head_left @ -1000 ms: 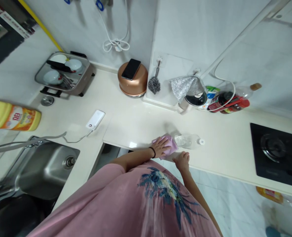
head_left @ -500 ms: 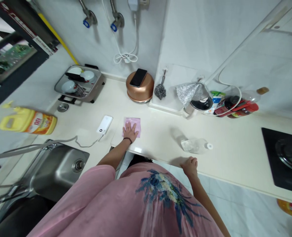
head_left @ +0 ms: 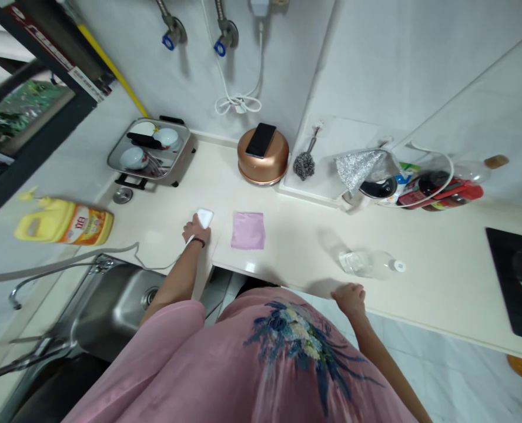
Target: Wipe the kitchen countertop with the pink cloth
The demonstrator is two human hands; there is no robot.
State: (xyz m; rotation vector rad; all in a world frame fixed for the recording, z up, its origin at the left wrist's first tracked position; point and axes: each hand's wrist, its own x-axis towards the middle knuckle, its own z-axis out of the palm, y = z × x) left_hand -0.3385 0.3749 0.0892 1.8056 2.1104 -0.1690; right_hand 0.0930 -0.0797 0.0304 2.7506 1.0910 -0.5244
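Note:
My left hand [head_left: 196,230] is closed over the near end of a white power bank [head_left: 205,218] lying on the counter; a pale cable runs from that end toward the sink. To the right of it, a pink cloth [head_left: 248,230] is spread flat on the countertop, untouched. My right hand [head_left: 350,298] rests at the counter's front edge with its fingers curled, and nothing shows in them. Just beyond that hand, a clear plastic bottle [head_left: 371,264] with a white cap lies on its side, apart from the fingers.
A copper-coloured pot [head_left: 263,164] with a black phone [head_left: 261,140] on top stands by the wall. Dishes sit in a grey electric pan [head_left: 173,167]. The sink [head_left: 106,311] and a yellow jug [head_left: 62,222] are at left; a black cooktop [head_left: 508,276] is at right.
My left hand has lifted off the pink cloth and moved left onto the power bank. The view has shifted slightly left. My right hand stays at the counter edge.

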